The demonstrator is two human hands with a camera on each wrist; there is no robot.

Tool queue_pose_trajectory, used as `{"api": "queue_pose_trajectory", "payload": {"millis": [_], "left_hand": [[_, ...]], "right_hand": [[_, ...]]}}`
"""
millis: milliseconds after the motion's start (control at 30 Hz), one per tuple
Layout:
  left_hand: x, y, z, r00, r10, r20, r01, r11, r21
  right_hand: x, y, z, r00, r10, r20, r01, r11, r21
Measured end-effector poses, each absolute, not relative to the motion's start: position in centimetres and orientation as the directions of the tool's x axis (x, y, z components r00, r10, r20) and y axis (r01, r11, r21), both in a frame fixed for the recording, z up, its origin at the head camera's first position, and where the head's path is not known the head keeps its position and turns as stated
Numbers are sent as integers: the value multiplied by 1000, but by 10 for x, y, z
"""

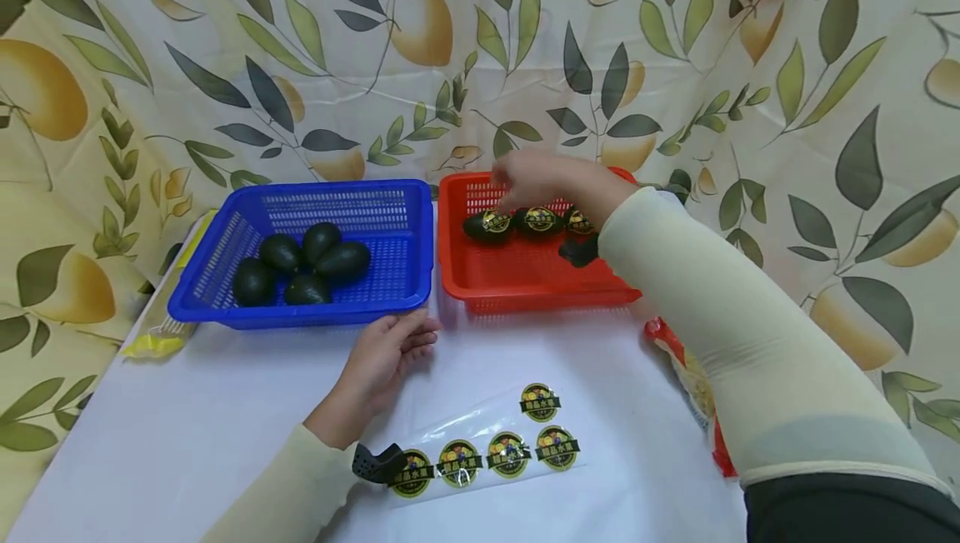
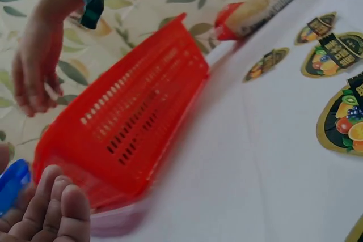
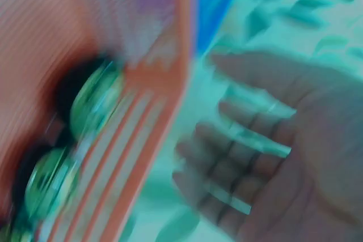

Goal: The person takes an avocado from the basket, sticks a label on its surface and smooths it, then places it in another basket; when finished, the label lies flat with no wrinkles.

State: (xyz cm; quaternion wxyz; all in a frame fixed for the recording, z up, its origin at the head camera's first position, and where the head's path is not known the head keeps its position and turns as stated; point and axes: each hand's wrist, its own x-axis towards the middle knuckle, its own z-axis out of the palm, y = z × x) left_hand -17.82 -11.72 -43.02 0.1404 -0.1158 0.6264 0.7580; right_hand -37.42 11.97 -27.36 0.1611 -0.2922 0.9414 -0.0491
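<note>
My right hand (image 1: 536,176) hovers over the back rim of the red basket (image 1: 525,281), its fingers loosely bent and holding nothing. Below it, a row of avocados (image 1: 487,228) lies along the basket's back wall, each with a round black-and-gold sticker; the arm partly covers the right end. In the right wrist view the hand (image 3: 272,145) is blurred, with its fingers spread beside the basket. My left hand (image 1: 386,356) rests near the blue basket's front right corner, fingers relaxed and holding nothing. Several plain avocados (image 1: 342,262) sit in the blue basket (image 1: 300,318).
A clear sheet with several round stickers (image 1: 508,454) lies on the white table (image 1: 637,443) before me. At the right is a red-and-clear packet (image 1: 686,372), partly behind my arm. A yellow-edged packet (image 1: 157,339) sits left of the blue basket. Patterned cloth hangs behind.
</note>
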Motion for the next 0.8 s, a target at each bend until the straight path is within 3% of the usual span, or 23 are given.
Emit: {"api": "queue_pose_trajectory", "payload": {"millis": [133, 267, 533, 800], "left_hand": [[-179, -131, -429, -940, 10, -340, -330, -272, 904], [-180, -133, -429, -938, -26, -345, -319, -326, 890], [-181, -135, -429, -946, -26, -324, -293, -363, 885], [-183, -138, -429, -949, -17, -316, -286, -380, 879]], "right_hand": [[-367, 54, -273, -644, -734, -214, -627, 667, -401], [-366, -7, -290, -558, -812, -171, -675, 564, -475], [-385, -79, -323, -538, -817, -206, -659, 561, -502], [-399, -105, -351, -518, -771, -370, -651, 637, -414]]}}
